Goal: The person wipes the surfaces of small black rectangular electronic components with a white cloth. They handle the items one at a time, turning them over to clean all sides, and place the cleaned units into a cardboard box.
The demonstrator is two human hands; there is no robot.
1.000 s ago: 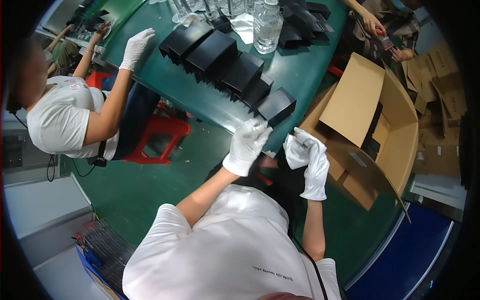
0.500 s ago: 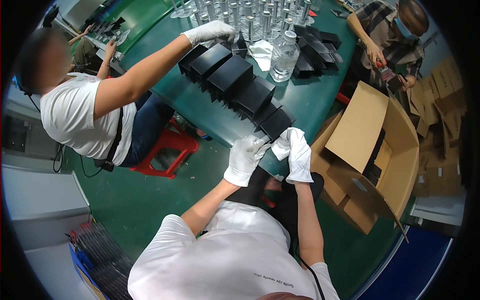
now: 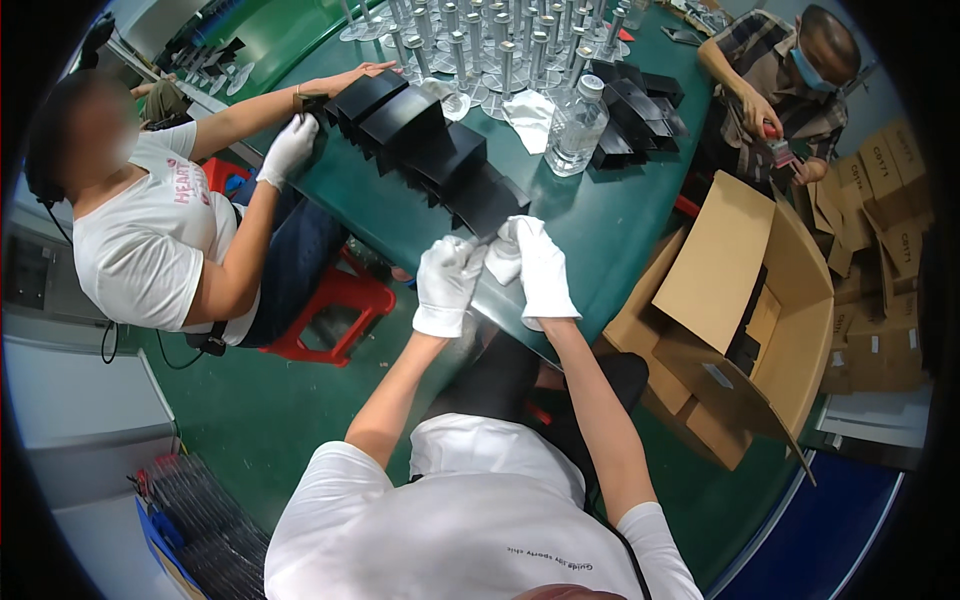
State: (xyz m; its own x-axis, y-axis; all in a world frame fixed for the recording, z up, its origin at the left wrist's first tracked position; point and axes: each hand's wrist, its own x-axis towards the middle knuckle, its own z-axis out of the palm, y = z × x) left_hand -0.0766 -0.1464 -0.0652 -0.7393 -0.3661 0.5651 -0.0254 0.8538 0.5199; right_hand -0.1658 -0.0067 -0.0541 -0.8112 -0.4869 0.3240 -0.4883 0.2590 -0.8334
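A row of black box-shaped parts (image 3: 440,150) stretches along the table's near left side. At its near end, my gloved left hand (image 3: 445,287) has its fingers closed at the edge of the nearest black part (image 3: 492,205). Beside it, my gloved right hand (image 3: 543,275) is closed on a bunched white cloth (image 3: 504,258), close against the same part. Glove and cloth are both white, so where one ends is hard to see. The fingertips of both hands are partly hidden.
Metal posts on round bases (image 3: 500,60) crowd the table's far side. A clear bottle (image 3: 577,130), crumpled white paper (image 3: 528,118) and more black parts (image 3: 635,110) stand nearer. Co-workers sit left and right. An open carton (image 3: 715,275) is at my right, a red stool (image 3: 340,310) at left.
The black row has shifted left and away, and both my hands have moved with its near end. The left co-worker's gloved hand has drawn back from above the row to the table's left edge.
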